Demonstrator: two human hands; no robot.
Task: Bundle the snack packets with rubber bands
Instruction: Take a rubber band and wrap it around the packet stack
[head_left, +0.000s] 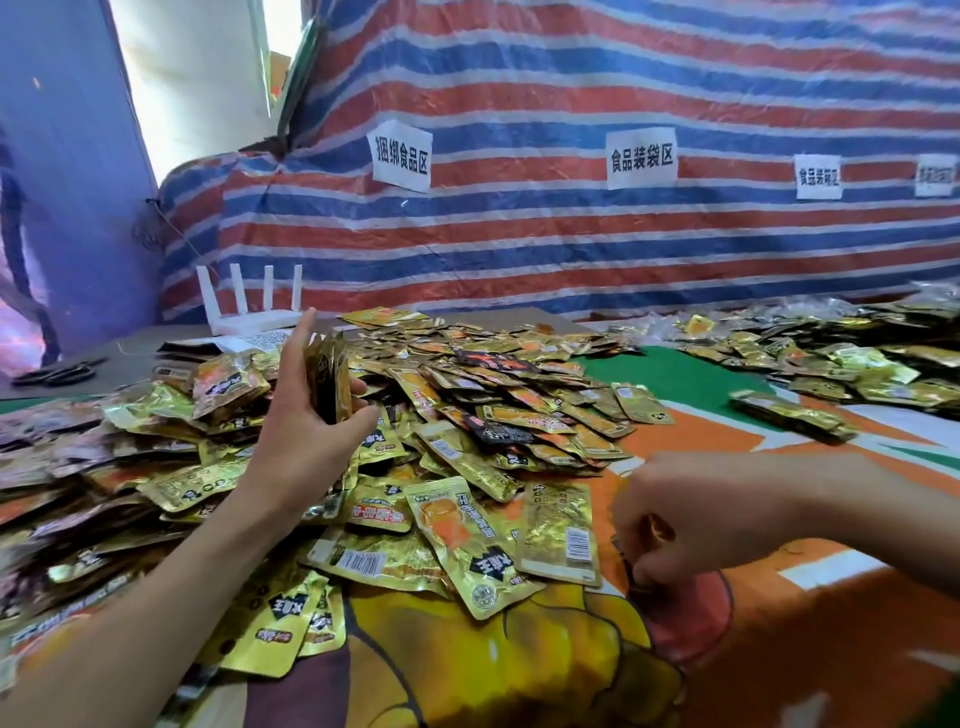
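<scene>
Holding the right hand (670, 525) knuckles-up just right of the heap of snack packets (467, 405), with fingertips pointing down at the cloth-covered surface (779, 639). Bunching that grip tightly around something small and orange, which is showing too little to tell what it is or whether it is being pinched at all. Showing a gold packet (558, 530) lying flat, barcode up, between that hand and the heap's near edge.

Holding the left hand (311, 421) up over the heap's left half, with the forearm crossing the nearest packets. Pinching a thin stack of packets (328, 376) on edge above the heap, the grip clamping it with the thumb on its right face and the fingers standing behind its left face.

Mixing gold pouches with a few black ones all across the heap.

Showing, well to the right of the heap and apart from it, a flat lone stack (795, 415) — and beyond that, a second heap (841, 353) running off to the right edge.

Showing, behind the heap's far left corner, a white router (249, 312) with four antennas pointing up. Showing, left of the heap, a dark tool (57, 371), blurring too much to identify.

Hanging behind the heap, a red, white and blue striped tarp (571, 249) carrying white paper signs (401, 156).
</scene>
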